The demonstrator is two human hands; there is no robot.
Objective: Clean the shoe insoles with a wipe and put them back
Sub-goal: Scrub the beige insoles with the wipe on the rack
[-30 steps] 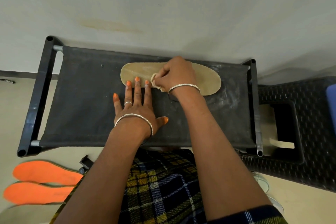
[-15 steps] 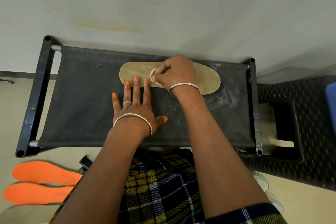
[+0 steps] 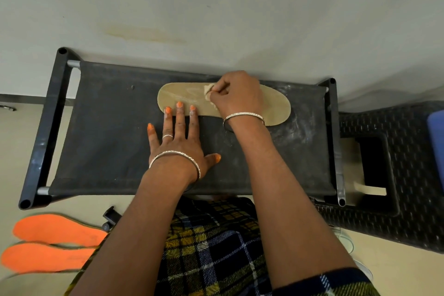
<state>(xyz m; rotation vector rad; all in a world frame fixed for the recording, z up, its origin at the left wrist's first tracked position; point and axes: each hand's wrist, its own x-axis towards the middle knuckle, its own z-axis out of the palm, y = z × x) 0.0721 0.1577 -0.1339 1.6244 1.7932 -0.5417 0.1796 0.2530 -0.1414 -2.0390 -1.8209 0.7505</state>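
Note:
A tan insole (image 3: 182,97) lies flat on the black fabric shelf of a low rack (image 3: 108,139), near its far edge. My right hand (image 3: 236,96) is over the insole's middle, fingers curled round a small crumpled wipe (image 3: 208,90) that it presses on the insole. My left hand (image 3: 179,137) lies flat on the shelf with straight fingers; three fingertips press the insole's near edge. Two orange insoles (image 3: 55,243) lie side by side on the floor at the lower left.
A pale wall runs just behind the rack. A black woven plastic stool (image 3: 394,211) with a cut-out handle stands at the right, something blue (image 3: 436,142) beside it. A small black object (image 3: 110,217) lies on the floor near the orange insoles. Plaid cloth covers my lap.
My right hand has slid the wipe along the insole, away from me toward its far edge. My left hand has stayed pressed in place.

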